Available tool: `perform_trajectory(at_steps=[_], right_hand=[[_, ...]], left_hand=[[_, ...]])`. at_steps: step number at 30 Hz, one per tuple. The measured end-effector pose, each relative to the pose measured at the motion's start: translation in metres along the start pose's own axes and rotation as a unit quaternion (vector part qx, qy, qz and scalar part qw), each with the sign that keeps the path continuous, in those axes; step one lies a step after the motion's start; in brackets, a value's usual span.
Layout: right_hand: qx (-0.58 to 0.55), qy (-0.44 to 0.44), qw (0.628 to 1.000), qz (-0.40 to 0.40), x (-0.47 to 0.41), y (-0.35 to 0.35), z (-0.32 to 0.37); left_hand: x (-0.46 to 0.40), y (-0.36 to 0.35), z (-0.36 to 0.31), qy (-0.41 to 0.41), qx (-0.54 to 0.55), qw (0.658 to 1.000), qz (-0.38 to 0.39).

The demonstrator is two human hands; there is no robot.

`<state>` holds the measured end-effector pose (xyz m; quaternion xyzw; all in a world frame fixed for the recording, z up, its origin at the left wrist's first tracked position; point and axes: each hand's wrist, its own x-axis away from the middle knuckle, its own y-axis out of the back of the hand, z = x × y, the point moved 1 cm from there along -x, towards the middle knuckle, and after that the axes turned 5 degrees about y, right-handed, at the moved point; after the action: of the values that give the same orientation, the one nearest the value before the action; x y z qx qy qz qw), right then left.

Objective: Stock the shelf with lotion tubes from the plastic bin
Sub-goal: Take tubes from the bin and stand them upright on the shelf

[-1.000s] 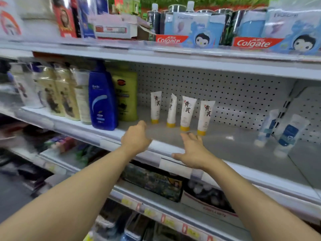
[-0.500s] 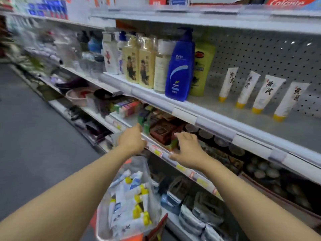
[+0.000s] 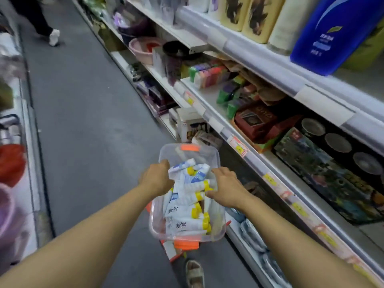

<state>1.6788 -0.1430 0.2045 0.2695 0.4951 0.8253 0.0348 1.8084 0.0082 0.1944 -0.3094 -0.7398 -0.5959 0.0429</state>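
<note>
A clear plastic bin (image 3: 218, 156) with orange latches sits low in the aisle in front of me. It holds several white lotion tubes (image 3: 185, 212) with yellow caps, and a few with blue print, lying in a heap. My left hand (image 3: 155, 180) reaches into the bin's left side. Its fingers curl down over a tube's end and are hidden. My right hand (image 3: 225, 187) hovers over the right side, fingers spread, thumb touching a yellow cap. The tubes standing on the shelf are out of view.
The shelf unit runs along my right; its upper board (image 3: 311, 94) carries a blue bottle (image 3: 332, 32) and cream bottles. Lower shelves hold sponges and boxes. The bin rests on something red-orange (image 3: 176, 253). My sandalled foot (image 3: 194, 273) stands below. A person's legs (image 3: 41, 19) are far up the aisle.
My view has swung down from the shelf to the bin. Both hands have dropped from the shelf edge into the bin, onto the tubes.
</note>
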Motion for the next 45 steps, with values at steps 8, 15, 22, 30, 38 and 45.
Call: perform_trajectory(at_steps=[8,15,22,30,38,45], right_hand=[[0.023,0.016,0.995,0.096,-0.082,-0.076,-0.034],[0.006,0.015,0.984,0.18,-0.133,-0.142,-0.052],[0.06,0.046,0.966,0.246,-0.155,-0.211,-0.045],[0.127,0.016,0.959,0.252,-0.163,-0.224,-0.047],[-0.053,-0.04,0.983,0.169,-0.159,-0.159,-0.063],[-0.255,-0.064,0.96,0.095,-0.15,-0.144,-0.074]], left_hand=[[-0.041,-0.078,0.027,0.067,0.021,0.995,0.076],[-0.064,-0.131,0.044,0.111,0.037,0.985,0.128],[-0.074,-0.17,0.051,0.092,0.032,0.987,0.125],[-0.081,-0.188,0.056,0.08,0.033,0.988,0.13],[-0.083,-0.214,0.051,0.101,0.041,0.974,0.198],[-0.099,-0.254,0.046,0.082,-0.004,0.969,0.235]])
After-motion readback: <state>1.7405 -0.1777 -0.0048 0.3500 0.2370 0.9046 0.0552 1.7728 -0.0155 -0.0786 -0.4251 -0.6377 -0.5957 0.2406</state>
